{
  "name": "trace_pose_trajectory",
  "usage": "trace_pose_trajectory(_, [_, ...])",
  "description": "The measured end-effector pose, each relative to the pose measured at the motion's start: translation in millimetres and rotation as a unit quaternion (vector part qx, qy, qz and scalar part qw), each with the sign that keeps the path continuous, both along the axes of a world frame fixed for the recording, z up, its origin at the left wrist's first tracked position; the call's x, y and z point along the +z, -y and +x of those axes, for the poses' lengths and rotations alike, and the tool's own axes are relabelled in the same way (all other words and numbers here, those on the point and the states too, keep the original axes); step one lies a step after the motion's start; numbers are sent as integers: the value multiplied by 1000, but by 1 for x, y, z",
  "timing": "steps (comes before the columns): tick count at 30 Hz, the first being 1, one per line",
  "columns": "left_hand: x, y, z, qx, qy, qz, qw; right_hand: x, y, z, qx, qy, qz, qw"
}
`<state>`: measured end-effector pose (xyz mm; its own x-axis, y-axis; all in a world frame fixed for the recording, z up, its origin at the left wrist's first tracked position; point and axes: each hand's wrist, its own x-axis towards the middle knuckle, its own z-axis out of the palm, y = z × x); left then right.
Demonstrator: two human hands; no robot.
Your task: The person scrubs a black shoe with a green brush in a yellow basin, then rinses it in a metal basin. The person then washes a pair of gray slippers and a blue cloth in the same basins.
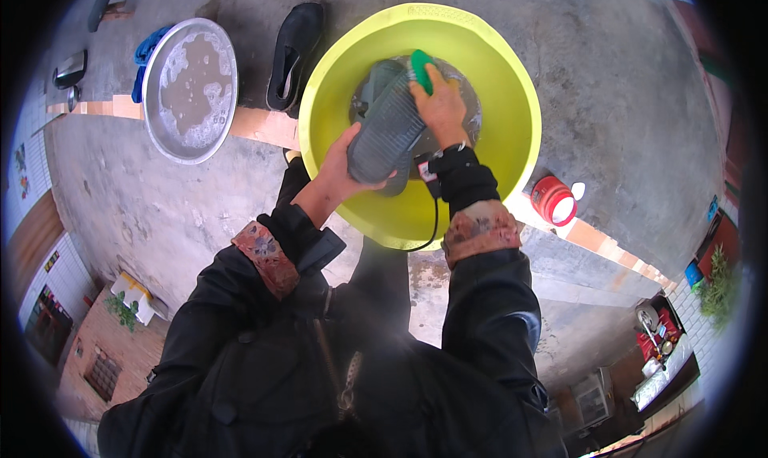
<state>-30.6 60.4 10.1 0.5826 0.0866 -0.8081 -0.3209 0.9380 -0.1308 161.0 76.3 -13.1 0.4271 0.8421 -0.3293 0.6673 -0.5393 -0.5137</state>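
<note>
My left hand (339, 167) grips the heel end of a dark grey shoe (387, 131), its ribbed sole turned up. The shoe is held over a large yellow plastic basin (525, 107). In my right hand (441, 107) is a green scrubbing brush (422, 68), pressed against the far end of the sole; its bristles are mostly hidden. Murky water (468, 98) lies in the bottom of the basin. Another dark grey item (384, 77), partly hidden behind the held shoe, is in the basin too.
Left of the basin, a black shoe (294, 53) lies on the concrete floor. Farther left stands a metal basin (233, 98) of sudsy brown water, with blue cloth (147, 50) beside it. A red tub (549, 199) with white contents stands right of the yellow basin.
</note>
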Motion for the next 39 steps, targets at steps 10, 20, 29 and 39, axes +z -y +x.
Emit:
trace_pose_trajectory(10, [-1,2,-1,-27,-45,15,999,-3,-1,4,71,-37,20,997])
trace_pose_trajectory(20, [-11,4,-5,16,10,4,1000,18,43,-15,111,-97,43,988])
trace_pose_trajectory(29, [1,-2,-4,-29,17,1,999,-54,43,21,-70,-22,10,997])
trace_pose_trajectory(39, [-9,5,1,29,-37,-2,999,41,69,-58,30,-103,58,993])
